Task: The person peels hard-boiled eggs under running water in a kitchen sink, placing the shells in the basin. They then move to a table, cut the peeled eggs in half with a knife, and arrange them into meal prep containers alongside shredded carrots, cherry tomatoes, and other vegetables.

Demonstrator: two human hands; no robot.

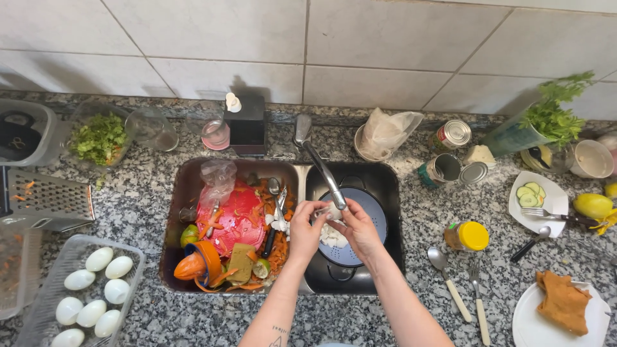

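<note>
both hands meet under the faucet (319,168), left hand (304,230) and right hand (357,231) pinching a white egg (332,212) over the dark colander (373,212) so bits drop in; peeled eggs (90,292) wait at 8 o'clock on the counter (424,218)

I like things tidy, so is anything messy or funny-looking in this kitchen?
Yes. The left sink basin is heaped with carrot peelings, a red plate, cutlery and a crumpled plastic bag. Orange shreds also cling to the grater lying flat on the counter. Both hands, left hand and right hand, hold something white over the colander.
</note>
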